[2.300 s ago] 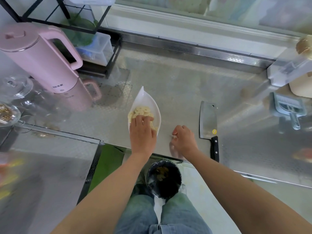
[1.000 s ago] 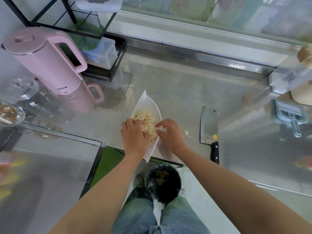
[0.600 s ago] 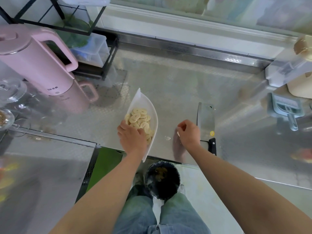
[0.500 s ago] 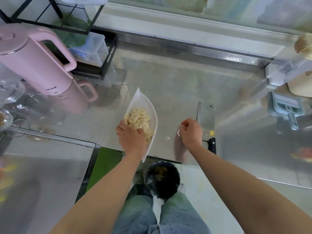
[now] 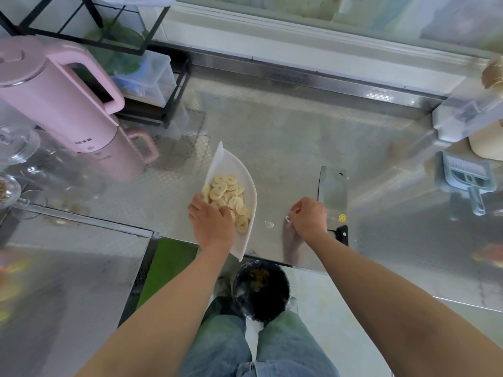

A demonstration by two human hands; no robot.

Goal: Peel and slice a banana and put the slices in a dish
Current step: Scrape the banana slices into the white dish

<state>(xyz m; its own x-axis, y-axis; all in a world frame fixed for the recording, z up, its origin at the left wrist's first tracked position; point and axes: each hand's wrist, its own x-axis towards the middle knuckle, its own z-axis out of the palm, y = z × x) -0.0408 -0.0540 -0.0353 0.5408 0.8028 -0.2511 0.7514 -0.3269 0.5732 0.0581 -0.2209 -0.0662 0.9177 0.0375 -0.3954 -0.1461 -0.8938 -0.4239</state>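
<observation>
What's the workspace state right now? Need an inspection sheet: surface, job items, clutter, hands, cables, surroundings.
Surface: steel counter; one banana scrap lies loose between the dish and the right hand.
Job's things: white dish at the front edge, banana slices piled in it; cleaver lies flat to its right.
Clutter: pink kettle, glass lid, clear box on a black rack, blue scoop-like tool.
Hands: left hand grips the dish's left rim; right hand is curled and seems to pinch a pale bit.
Cables: nothing seen.
Surroundings: black bin on the floor below the counter edge.
</observation>
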